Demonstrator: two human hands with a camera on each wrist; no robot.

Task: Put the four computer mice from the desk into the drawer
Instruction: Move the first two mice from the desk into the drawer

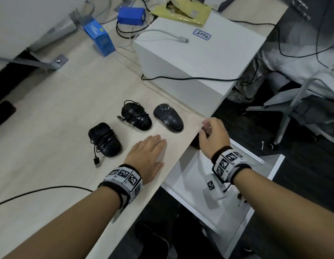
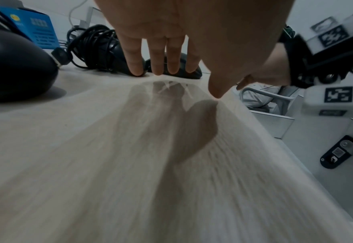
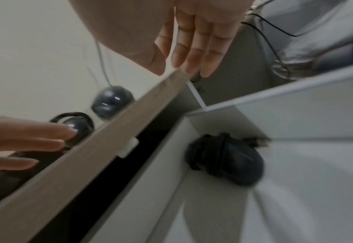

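Note:
Three black mice lie on the pale desk [image 1: 50, 113]: a cord-wrapped mouse [image 1: 104, 140] at the left, a second cord-wrapped mouse [image 1: 137, 116] in the middle, and a grey mouse [image 1: 168, 117] at the right. My left hand [image 1: 149, 156] lies flat and empty on the desk just in front of them, fingers straight [image 2: 171, 49]. My right hand [image 1: 212, 133] hovers empty at the desk edge over the open white drawer [image 1: 256, 159], fingers relaxed [image 3: 192, 49]. In the drawer's back corner lies a fourth cord-wrapped mouse [image 3: 225, 157]; in the head view my right hand mostly hides it.
A white box labelled "Tool" [image 1: 199, 58] stands behind the mice with cables over it. Blue boxes [image 1: 100, 38] and a yellow envelope [image 1: 183, 12] lie farther back. A black cable [image 1: 41, 191] crosses the near desk. A chair base [image 1: 293, 109] stands right of the drawer.

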